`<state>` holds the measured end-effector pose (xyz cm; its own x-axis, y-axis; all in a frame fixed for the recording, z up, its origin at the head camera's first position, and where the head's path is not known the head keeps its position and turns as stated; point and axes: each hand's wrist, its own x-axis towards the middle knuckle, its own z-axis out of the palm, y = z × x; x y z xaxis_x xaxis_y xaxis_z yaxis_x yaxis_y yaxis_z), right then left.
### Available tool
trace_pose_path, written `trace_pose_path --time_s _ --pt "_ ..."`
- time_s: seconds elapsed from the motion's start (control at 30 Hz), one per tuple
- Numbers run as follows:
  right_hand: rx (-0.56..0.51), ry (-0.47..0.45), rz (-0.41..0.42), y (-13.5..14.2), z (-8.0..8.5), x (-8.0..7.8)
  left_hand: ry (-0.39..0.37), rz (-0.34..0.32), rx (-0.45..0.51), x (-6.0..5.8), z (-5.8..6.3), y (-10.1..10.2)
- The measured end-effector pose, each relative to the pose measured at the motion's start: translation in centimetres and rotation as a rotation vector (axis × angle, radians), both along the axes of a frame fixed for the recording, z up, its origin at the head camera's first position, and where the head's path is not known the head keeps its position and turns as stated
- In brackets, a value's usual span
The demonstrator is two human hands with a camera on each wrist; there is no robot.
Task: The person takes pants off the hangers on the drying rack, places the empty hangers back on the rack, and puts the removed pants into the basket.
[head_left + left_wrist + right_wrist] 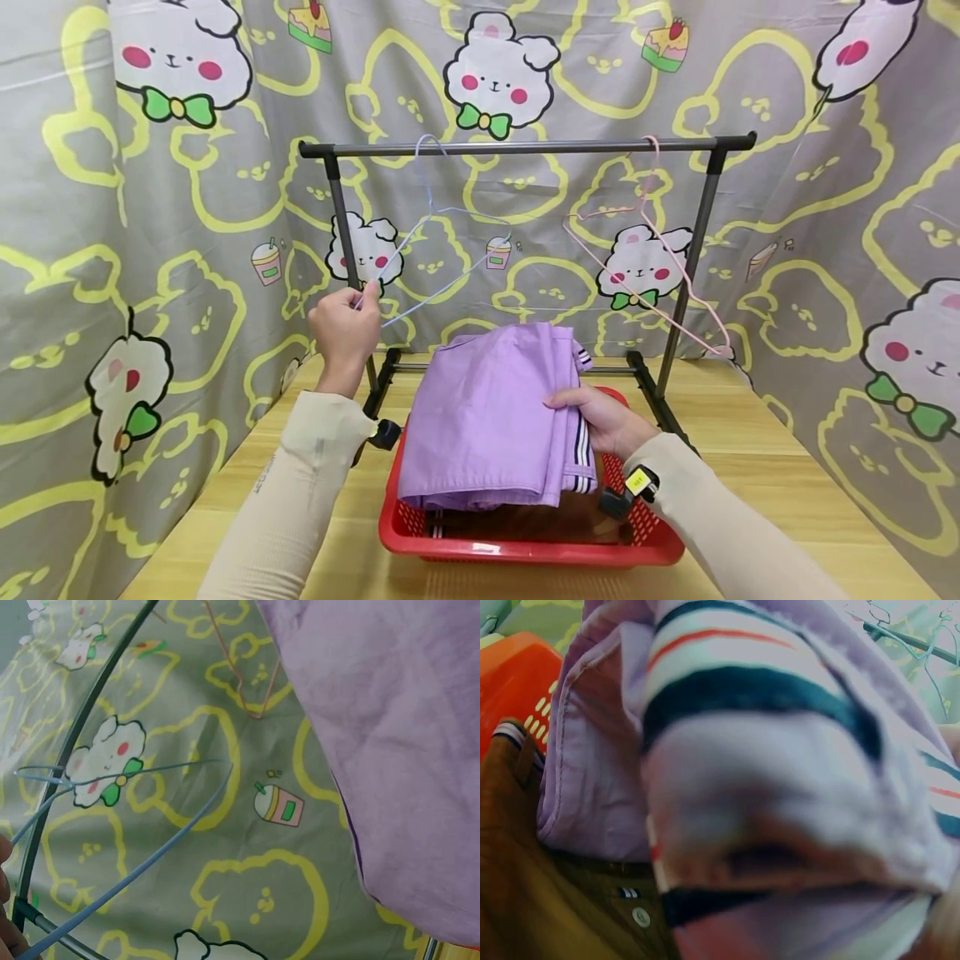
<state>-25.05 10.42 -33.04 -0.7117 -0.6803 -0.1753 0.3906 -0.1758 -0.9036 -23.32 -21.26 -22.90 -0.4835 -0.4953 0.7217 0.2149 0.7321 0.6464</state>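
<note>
High on the left, my left hand (347,329) grips the lower corner of a light blue wire hanger (405,243), whose hook hangs over the rack's rail. The left wrist view shows the hanger's blue loop (150,859) slanting up from the fingers (6,900). My right hand (603,417) holds the right edge of folded purple pants (487,417), thumb on top and the other fingers hidden behind the cloth. The pants are over the red basket (532,552). Close up in the right wrist view is their striped navy, white and red band (757,690).
A dark metal clothes rack (525,149) stands at the back of the wooden table (765,467). From its right side hangs a pink hanger (667,248). Brown pants (592,907) with a button lie in the basket under the purple ones. A patterned curtain (300,50) surrounds the table.
</note>
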Motion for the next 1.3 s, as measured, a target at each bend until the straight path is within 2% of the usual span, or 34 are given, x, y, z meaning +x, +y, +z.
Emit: trace_pose_path --time_s 0.3,0.5,0.9,1.1,1.3 --pt "0.046 0.032 -0.029 0.9 -0.6 -0.1 0.030 -0.012 -0.001 0.0 0.4 0.3" --pt "0.035 0.035 -0.028 1.4 -0.7 0.0 0.018 -0.010 0.006 -0.2 0.8 0.5" --pt "0.093 -0.008 -0.011 2.7 -1.3 -0.1 -0.044 -0.031 0.032 -0.9 1.5 1.2" --pt "0.098 0.001 0.008 3.4 -1.6 -0.3 -0.083 -0.032 0.040 -1.4 1.3 1.3" --pt "0.098 0.015 -0.013 3.9 -1.8 -0.4 -0.105 -0.028 0.036 -1.7 0.6 1.1"
